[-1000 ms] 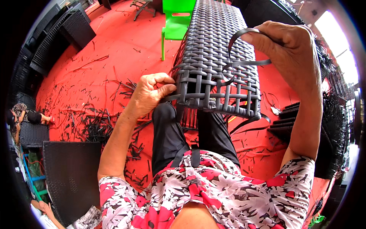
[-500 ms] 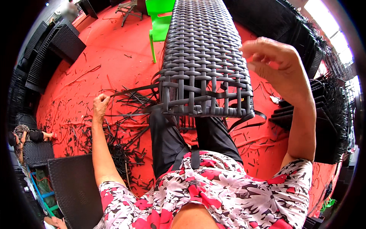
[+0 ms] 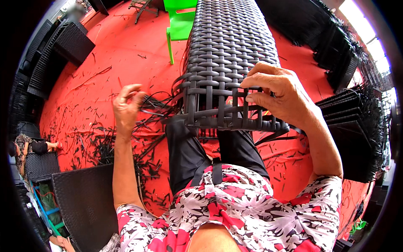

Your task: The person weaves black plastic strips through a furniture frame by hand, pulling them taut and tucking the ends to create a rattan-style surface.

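Item: woven panel (image 3: pixel 228 54), long and narrow, of dark grey flat synthetic wicker plaited over a rigid frame. It lies across the person's lap, its near end above the knees, its far end running away over the red floor (image 3: pixel 105 84).

Near end: weave unfinished, with open gaps between the uprights and loose strand ends hanging below the last row.

Right hand (image 3: pixel 279 94): rests on the near right part of the panel, fingers curled and pressing into the open weave; whether they pinch a strand cannot be told.

Left hand (image 3: pixel 128 107): held off the panel's near left corner, fingers pinched on a thin dark strand (image 3: pixel 157 110) that runs back to that corner.

Handling, as judged: the panel looks stiff and fairly light, best gripped at the frame edge; the strand looks springy, smooth and somewhat slippery, needing a firm pinch.

Surroundings: strand offcuts (image 3: pixel 100 143) litter the floor left of the panel; a green plastic chair (image 3: pixel 180 23) stands beside its far end.
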`<state>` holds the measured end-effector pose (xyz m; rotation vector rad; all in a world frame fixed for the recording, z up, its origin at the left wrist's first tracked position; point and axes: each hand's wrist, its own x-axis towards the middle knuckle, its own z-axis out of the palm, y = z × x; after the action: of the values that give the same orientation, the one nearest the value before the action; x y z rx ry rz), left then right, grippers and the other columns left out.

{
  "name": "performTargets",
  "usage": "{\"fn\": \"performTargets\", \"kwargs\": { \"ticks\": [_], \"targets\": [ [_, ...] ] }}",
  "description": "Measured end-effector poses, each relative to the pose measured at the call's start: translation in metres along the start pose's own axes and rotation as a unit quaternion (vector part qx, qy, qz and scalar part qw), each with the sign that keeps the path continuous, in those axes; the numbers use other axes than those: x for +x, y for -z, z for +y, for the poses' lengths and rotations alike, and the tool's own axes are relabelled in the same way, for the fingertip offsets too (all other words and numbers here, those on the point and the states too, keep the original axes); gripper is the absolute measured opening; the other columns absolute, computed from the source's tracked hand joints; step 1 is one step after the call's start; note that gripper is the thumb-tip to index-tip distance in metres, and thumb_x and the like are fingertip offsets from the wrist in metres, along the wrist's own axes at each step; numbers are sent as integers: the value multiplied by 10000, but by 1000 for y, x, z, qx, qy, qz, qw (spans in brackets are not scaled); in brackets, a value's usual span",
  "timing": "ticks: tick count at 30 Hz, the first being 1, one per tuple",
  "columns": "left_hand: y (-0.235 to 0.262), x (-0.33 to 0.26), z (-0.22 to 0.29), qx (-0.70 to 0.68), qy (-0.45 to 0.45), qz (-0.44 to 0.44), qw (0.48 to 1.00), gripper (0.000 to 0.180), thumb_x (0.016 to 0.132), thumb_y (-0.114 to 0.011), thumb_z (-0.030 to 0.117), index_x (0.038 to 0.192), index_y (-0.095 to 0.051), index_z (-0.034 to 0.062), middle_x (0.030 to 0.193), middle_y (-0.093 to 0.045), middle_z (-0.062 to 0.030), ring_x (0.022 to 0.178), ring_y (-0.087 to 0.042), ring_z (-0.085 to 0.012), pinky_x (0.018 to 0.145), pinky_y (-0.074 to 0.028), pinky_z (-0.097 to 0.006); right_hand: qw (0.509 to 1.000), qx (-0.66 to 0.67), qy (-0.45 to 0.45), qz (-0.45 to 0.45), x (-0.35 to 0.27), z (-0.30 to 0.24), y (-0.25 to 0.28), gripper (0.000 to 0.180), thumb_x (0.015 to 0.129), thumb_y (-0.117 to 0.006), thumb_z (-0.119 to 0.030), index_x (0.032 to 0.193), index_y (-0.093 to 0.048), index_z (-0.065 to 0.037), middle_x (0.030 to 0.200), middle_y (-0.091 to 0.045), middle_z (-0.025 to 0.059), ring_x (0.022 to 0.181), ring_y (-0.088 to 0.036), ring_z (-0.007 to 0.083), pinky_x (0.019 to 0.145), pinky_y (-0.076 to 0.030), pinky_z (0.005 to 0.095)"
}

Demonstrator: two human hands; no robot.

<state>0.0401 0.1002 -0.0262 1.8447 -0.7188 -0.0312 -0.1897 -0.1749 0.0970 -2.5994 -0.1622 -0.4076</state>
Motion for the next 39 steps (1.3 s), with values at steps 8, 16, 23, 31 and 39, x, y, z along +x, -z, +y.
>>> {"fn": "performTargets", "kwargs": {
  "ticks": [8,16,23,31,39],
  "targets": [
    [-38,-6,74,78,-242,-88,963,253,659,-773,95,866,-637,44,914,-620,-109,874,-594,-277,817,-437,-364,988,-117,83,48,0,-1,-5,116,752,-677,-48,852,-626,-20,788,-572,81,638,-579,252,551,-468,319],
    [-16,-2,107,-25,-241,-23,970,200,764,-624,-19,960,-615,16,1094,-579,-107,1079,-535,-245,960,-395,-377,957,128,-14,260,-30,34,26,65,800,-677,-5,858,-649,7,762,-603,-5,673,-517,51,607,-416,212],
    [-73,7,177,85,-395,-163,900,214,648,-757,41,802,-609,35,897,-605,-94,954,-570,-284,849,-424,-390,881,330,-229,249,-79,40,1,65,845,-665,-38,890,-644,3,711,-566,-41,624,-492,24,545,-416,185],
    [-122,18,190,118,-431,-228,865,200,644,-751,46,775,-601,31,988,-578,-115,940,-550,-288,831,-400,-389,770,537,-230,256,-91,42,-36,107,872,-636,-82,939,-623,0,744,-613,17,623,-581,73,553,-483,208],
    [-125,18,201,183,-361,-273,872,179,676,-739,-8,759,-583,18,981,-601,-117,924,-588,-250,827,-448,-338,690,657,-203,226,-89,47,-48,125,877,-651,-142,926,-642,-27,731,-616,13,605,-594,79,542,-491,213]
  ]
}}
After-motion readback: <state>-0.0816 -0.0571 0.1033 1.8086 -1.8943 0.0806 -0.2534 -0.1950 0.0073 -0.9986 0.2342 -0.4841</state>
